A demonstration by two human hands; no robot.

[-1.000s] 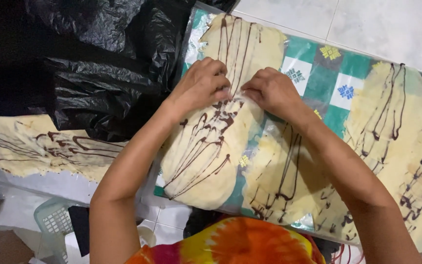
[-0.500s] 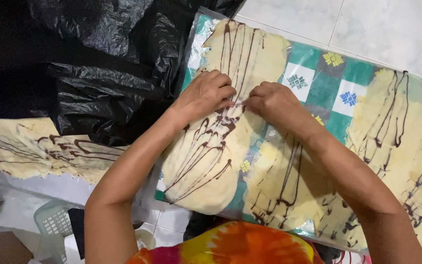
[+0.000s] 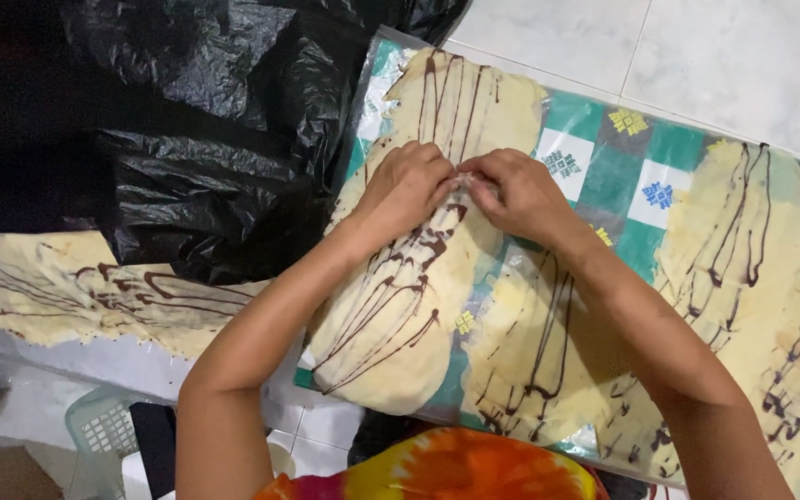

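A long pale dough sheet (image 3: 400,306) streaked with dark chocolate lines lies on a plastic-covered green and white patterned mat (image 3: 604,167) on the floor. The left hand (image 3: 405,190) and right hand (image 3: 516,190) meet over its upper middle, fingers curled and pinching the surface. More streaked sheets (image 3: 752,278) lie to the right. Crumpled black plastic bags (image 3: 187,139) crowd the left edge, beside another sheet (image 3: 76,287). A pale basket (image 3: 104,431) sits below; what it holds cannot be told.

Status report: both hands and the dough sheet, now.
Left hand and right hand meet fingertip to fingertip, pinching the middle of the chocolate-streaked dough sheet. Sheet lies flat on clear plastic over a green patterned cloth. Black plastic bag alongside, not touching the hands.
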